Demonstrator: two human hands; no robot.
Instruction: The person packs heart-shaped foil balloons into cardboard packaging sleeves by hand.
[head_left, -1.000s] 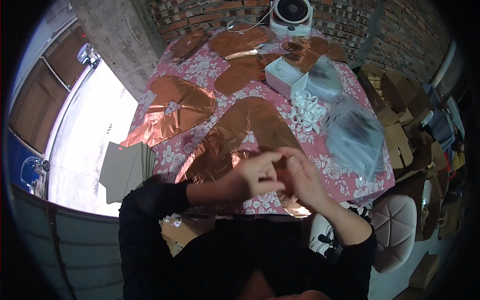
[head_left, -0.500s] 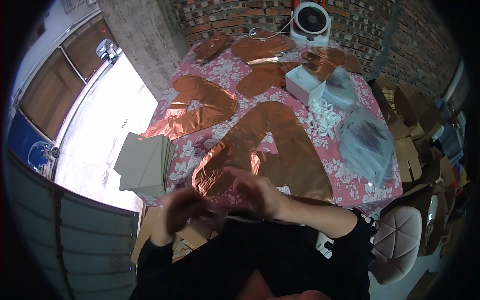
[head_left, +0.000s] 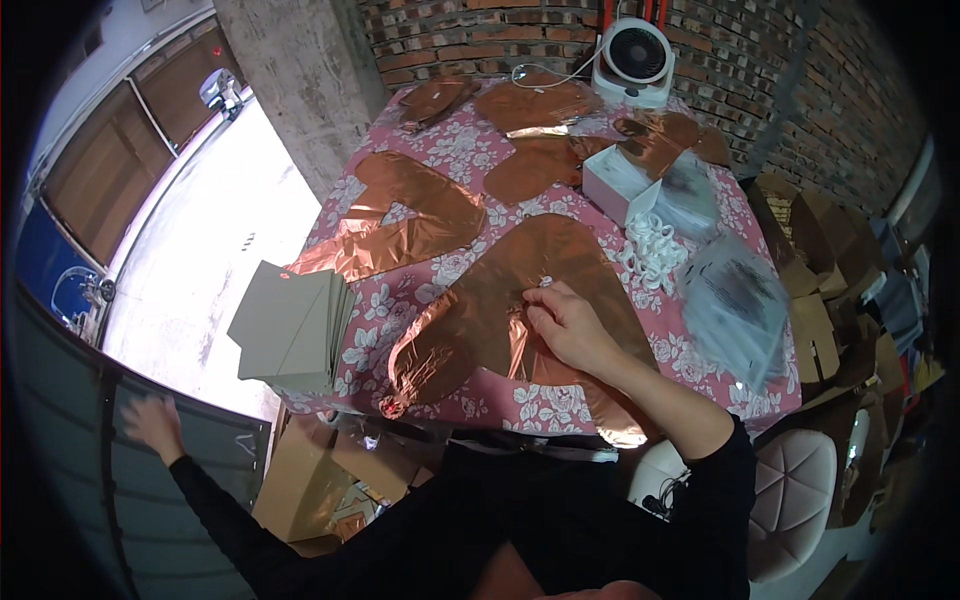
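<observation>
See glossy copper-coloured foil letter-A shape [head_left: 490, 310], crinkled at left leg | on pink white-flowered tablecloth [head_left: 375, 320] | right hand [head_left: 568, 325] narrowed over foil, grip unclear | left hand [head_left: 154, 425] spread wide

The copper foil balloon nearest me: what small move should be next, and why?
Perhaps smooth the left leg of the copper foil balloon with the left hand: the leg looks crumpled, that hand looks open and empty, and the right hand is at the middle.
</observation>
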